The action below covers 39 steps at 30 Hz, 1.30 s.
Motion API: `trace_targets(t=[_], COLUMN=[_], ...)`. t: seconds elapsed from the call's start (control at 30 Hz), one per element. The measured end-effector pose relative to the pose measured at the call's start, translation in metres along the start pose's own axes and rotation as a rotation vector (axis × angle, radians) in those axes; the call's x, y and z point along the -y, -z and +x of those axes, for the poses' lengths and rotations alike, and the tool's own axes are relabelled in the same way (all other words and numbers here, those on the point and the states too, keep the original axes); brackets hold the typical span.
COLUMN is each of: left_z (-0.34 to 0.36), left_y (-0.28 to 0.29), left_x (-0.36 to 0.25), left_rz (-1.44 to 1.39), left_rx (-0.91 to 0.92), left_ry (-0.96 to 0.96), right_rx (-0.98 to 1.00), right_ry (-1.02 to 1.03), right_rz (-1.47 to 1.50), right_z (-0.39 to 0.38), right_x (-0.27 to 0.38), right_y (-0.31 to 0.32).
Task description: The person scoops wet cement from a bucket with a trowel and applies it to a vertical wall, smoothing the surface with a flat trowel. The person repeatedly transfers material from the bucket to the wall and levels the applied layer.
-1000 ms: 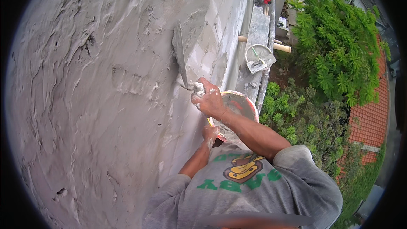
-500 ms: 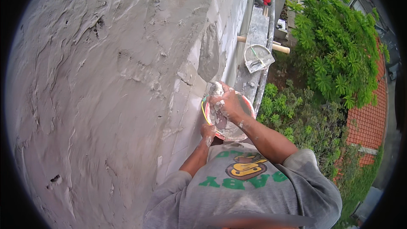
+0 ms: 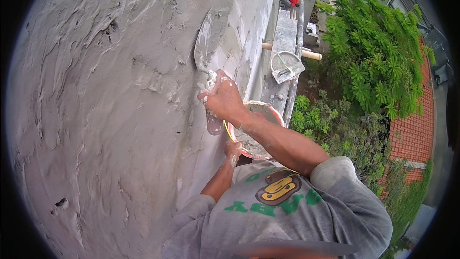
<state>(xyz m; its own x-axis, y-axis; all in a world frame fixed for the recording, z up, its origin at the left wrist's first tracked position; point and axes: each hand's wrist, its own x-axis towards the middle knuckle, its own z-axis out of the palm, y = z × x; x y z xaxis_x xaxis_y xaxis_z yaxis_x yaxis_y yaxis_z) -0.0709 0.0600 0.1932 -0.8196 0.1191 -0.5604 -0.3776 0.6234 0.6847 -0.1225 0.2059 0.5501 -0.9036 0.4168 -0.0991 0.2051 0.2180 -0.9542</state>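
Note:
My right hand [image 3: 223,97] grips a trowel [image 3: 203,43] by its mortar-smeared handle, whose end sticks out below my fist. The blade lies against the wet grey mortar on the wall [image 3: 115,115], its long edge turned toward the plaster. Close to my body, my left hand [image 3: 234,149] is closed on the near-left rim of a bucket [image 3: 279,119] with a red-and-white edge and a yellow handle strip. Grey mortar shows inside the bucket, and my right forearm crosses over part of its opening.
Beyond the bucket runs a narrow scaffold plank [image 3: 289,33] beside a metal pole [image 3: 300,17]. On it sits a cut, half-round container [image 3: 286,69] with something inside. A bamboo pole [image 3: 310,54] juts out sideways. To the right, past the edge, are a leafy tree [image 3: 373,57] and a tiled roof [image 3: 407,134] below.
My right hand has moved left from above the bucket to the wall, bringing the trowel blade onto the plaster. My left hand stays on the bucket rim.

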Motion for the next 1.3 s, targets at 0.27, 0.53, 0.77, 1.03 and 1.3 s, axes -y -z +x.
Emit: trace_targets(t=[0.27,0.53,0.77,1.03,1.3], left_z=[-0.006,-0.015,0.014,-0.008,-0.008], left_y=[-0.009,0.004,-0.004,0.009,0.009], left_x=[0.001,-0.01,0.028,-0.011,0.012], left_rz=[-0.004,0.188,0.07,0.18,0.179], left_rx=[-0.155,-0.028,-0.038,-0.026,-0.07], left_ry=[-0.395,0.069,0.075,0.051,0.075], right_rx=[-0.043,0.027,0.027,-0.006,0.109], right_ry=[0.25,-0.099,0.285,-0.081,0.04], right_rz=[0.079,0.603,0.085,0.353,0.298], right_z=[-0.038,0.056,0.005,-0.017,-0.012], right_x=[-0.028,-0.072,-0.047,-0.101,-0.083], right_y=[0.01,0.017,0.01,0.007,-0.028])
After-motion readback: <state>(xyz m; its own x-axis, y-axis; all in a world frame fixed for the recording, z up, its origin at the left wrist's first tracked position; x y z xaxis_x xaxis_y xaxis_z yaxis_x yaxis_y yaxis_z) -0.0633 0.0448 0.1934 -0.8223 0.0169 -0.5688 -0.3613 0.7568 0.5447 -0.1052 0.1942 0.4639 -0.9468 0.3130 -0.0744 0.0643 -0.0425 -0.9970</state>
